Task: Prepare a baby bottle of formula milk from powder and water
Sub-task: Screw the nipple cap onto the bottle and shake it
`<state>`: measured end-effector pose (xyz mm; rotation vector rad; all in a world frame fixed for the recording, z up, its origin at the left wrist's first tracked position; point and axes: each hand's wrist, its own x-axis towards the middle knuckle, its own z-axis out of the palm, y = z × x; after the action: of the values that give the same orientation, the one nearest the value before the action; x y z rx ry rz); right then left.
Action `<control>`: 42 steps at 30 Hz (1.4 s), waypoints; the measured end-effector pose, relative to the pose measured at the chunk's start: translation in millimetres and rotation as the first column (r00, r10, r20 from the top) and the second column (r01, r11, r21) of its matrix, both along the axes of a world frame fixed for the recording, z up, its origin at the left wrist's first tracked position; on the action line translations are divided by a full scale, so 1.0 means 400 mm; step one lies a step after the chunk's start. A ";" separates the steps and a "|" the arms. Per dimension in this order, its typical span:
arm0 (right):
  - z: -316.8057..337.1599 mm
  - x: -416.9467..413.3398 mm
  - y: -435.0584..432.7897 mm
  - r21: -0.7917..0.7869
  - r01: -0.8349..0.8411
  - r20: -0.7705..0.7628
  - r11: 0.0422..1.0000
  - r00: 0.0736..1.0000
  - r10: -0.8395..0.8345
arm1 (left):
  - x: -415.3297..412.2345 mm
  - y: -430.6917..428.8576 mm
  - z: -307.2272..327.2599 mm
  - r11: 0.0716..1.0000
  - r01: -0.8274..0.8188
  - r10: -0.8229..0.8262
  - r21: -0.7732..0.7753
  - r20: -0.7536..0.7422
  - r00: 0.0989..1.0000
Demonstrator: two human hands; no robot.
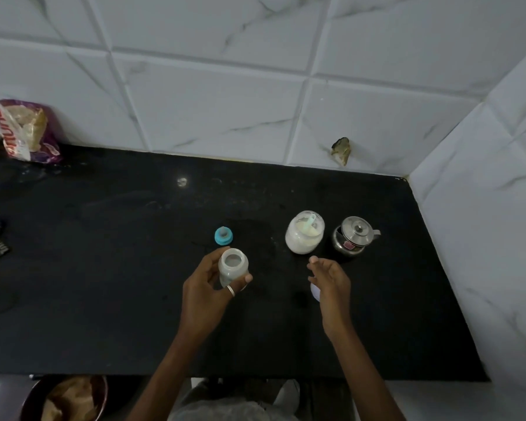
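Left hand point(205, 291): gripping the baby bottle point(233, 266) just below the frame's centre, thumb and fingers curling around its body — a ring showing on one finger.
Baby bottle: standing upright with its mouth open and uncapped; whether it is touching the countertop point(104, 238) I cannot tell.
Right hand point(330, 282): hovering to the right of the bottle, fingers loosely spread and holding nothing; a pale round object point(314, 291) is peeking out from under it.
Teat ring point(223, 235): the blue ring with its teat is lying on the counter just above the bottle.
Powder jar point(305, 231): sitting open right of centre — a scoop point(311, 223) is resting in the white powder.
Steel kettle point(354, 234): standing lidded just right of the jar.
Packet point(25, 130): leaning against the tiled wall point(225, 86) at the upper left.
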<state>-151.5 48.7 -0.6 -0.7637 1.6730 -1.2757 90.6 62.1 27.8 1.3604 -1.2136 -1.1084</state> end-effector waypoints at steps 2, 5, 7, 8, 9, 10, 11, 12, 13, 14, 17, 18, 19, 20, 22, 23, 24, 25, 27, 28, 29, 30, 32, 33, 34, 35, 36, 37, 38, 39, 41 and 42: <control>0.001 0.057 -0.007 -0.001 0.018 0.023 1.000 1.000 -0.017 | 0.056 -0.019 -0.009 1.000 0.020 -0.020 0.002 -0.006 1.000; 0.003 0.131 -0.019 -0.002 0.037 0.052 0.999 0.998 -0.037 | 0.129 -0.050 -0.022 0.999 0.054 -0.054 0.007 0.017 0.998; -0.001 0.176 -0.027 0.008 0.043 0.049 0.999 0.998 -0.043 | 0.176 -0.070 -0.033 0.997 0.076 -0.077 0.019 0.022 0.997; -0.003 0.196 -0.030 0.009 0.042 0.044 0.999 0.998 -0.042 | 0.196 -0.079 -0.038 0.996 0.085 -0.086 0.025 0.026 0.996; -0.005 0.216 -0.033 0.008 0.035 0.040 0.999 0.999 -0.035 | 0.215 -0.088 -0.045 0.995 0.092 -0.093 0.031 0.033 0.995; -0.008 0.231 -0.037 0.008 0.021 0.036 1.000 0.999 -0.021 | 0.230 -0.094 -0.051 0.995 0.095 -0.097 0.039 0.034 0.995; -0.011 0.247 -0.043 0.010 0.004 0.030 1.000 1.000 -0.005 | 0.244 -0.101 -0.055 0.994 0.097 -0.098 0.048 0.029 0.995; -0.013 0.262 -0.050 0.016 -0.012 0.021 1.000 1.000 0.012 | 0.257 -0.106 -0.059 0.994 0.098 -0.099 0.053 0.027 0.995; -0.014 0.278 -0.059 0.026 -0.027 0.011 0.999 1.000 0.026 | 0.268 -0.111 -0.063 0.993 0.099 -0.101 0.056 0.031 0.994; -0.013 0.293 -0.068 0.038 -0.038 0.000 0.999 0.999 0.038 | 0.278 -0.116 -0.067 0.993 0.102 -0.104 0.056 0.039 0.994; -0.010 0.330 -0.099 0.079 -0.075 -0.056 0.994 0.995 0.079 | 0.298 -0.129 -0.075 0.992 0.106 -0.109 0.068 0.048 0.993; -0.010 0.343 -0.112 0.096 -0.094 -0.086 0.991 0.991 0.102 | 0.304 -0.135 -0.078 0.992 0.105 -0.108 0.071 0.048 0.993; -0.009 0.357 -0.125 0.114 -0.114 -0.117 0.987 0.985 0.127 | 0.310 -0.141 -0.082 0.992 0.103 -0.106 0.072 0.051 0.993; -0.010 0.368 -0.140 0.132 -0.132 -0.148 0.982 0.977 0.152 | 0.314 -0.146 -0.085 0.993 0.098 -0.103 0.071 0.056 0.993; -0.014 0.391 -0.174 0.169 -0.166 -0.204 0.972 0.958 0.199 | 0.322 -0.157 -0.089 0.994 0.085 -0.089 0.068 0.058 0.994; -0.017 0.400 -0.192 0.187 -0.182 -0.229 0.965 0.947 0.223 | 0.324 -0.163 -0.091 0.995 0.077 -0.081 0.066 0.055 0.995; -0.020 0.410 -0.209 0.204 -0.198 -0.256 0.959 0.934 0.248 | 0.327 -0.168 -0.093 0.996 0.068 -0.071 0.064 0.052 0.996; -0.024 0.418 -0.224 0.219 -0.214 -0.285 0.952 0.919 0.272 | 0.328 -0.173 -0.094 0.996 0.059 -0.062 0.061 0.049 0.997; -0.035 0.435 -0.252 0.248 -0.251 -0.347 0.936 0.879 0.327 | 0.333 -0.182 -0.095 0.997 0.043 -0.046 0.057 0.050 0.998; -0.042 0.442 -0.263 0.264 -0.272 -0.380 0.925 0.852 0.359 | 0.334 -0.186 -0.095 0.998 0.039 -0.042 0.054 0.050 0.998; -0.050 0.449 -0.272 0.281 -0.296 -0.415 0.913 0.820 0.394 | 0.333 -0.189 -0.096 0.998 0.035 -0.037 0.052 0.049 0.998; -0.056 0.453 -0.278 0.295 -0.321 -0.445 0.900 0.787 0.427 | 0.332 -0.191 -0.096 0.998 0.030 -0.033 0.051 0.049 0.998; -0.070 0.460 -0.288 0.324 -0.372 -0.489 0.870 0.721 0.490 | 0.329 -0.194 -0.101 0.998 0.011 -0.014 0.063 0.047 0.999; -0.077 0.462 -0.291 0.339 -0.394 -0.507 0.854 0.689 0.519 | 0.328 -0.195 -0.104 0.997 0.001 -0.004 0.072 0.043 0.999; -0.083 0.464 -0.293 0.355 -0.412 -0.525 0.839 0.655 0.543 | 0.327 -0.194 -0.106 0.997 -0.007 0.003 0.079 0.041 0.999; -0.088 0.465 -0.295 0.367 -0.426 -0.544 0.827 0.623 0.563 | 0.326 -0.194 -0.109 0.997 -0.010 0.007 0.083 0.042 0.999; -0.093 0.466 -0.298 0.379 -0.437 -0.559 0.816 0.594 0.578 | 0.325 -0.194 -0.112 0.996 -0.013 0.009 0.087 0.047 0.999; -0.097 0.467 -0.302 0.389 -0.443 -0.569 0.808 0.574 0.589 | 0.325 -0.195 -0.115 0.995 -0.015 0.010 0.095 0.052 0.999; -0.101 0.467 -0.306 0.395 -0.448 -0.573 0.802 0.562 0.596 | 0.324 -0.196 -0.119 0.994 -0.016 0.010 0.104 0.057 0.998; -0.105 0.467 -0.307 0.399 -0.451 -0.578 0.798 0.553 0.601 | 0.323 -0.197 -0.121 0.994 -0.017 0.010 0.110 0.063 0.998; -0.111 0.467 -0.308 0.402 -0.456 -0.594 0.794 0.530 0.605 | 0.323 -0.199 -0.126 0.993 -0.016 0.007 0.118 0.072 0.997; -0.113 0.468 -0.309 0.402 -0.459 -0.601 0.792 0.520 0.606 | 0.323 -0.201 -0.128 0.992 -0.017 0.007 0.123 0.076 0.997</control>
<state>35.6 -74.8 -45.9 -1.6542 1.8608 -0.3389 219.7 -18.4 -23.5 1.5135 -1.2056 -1.1489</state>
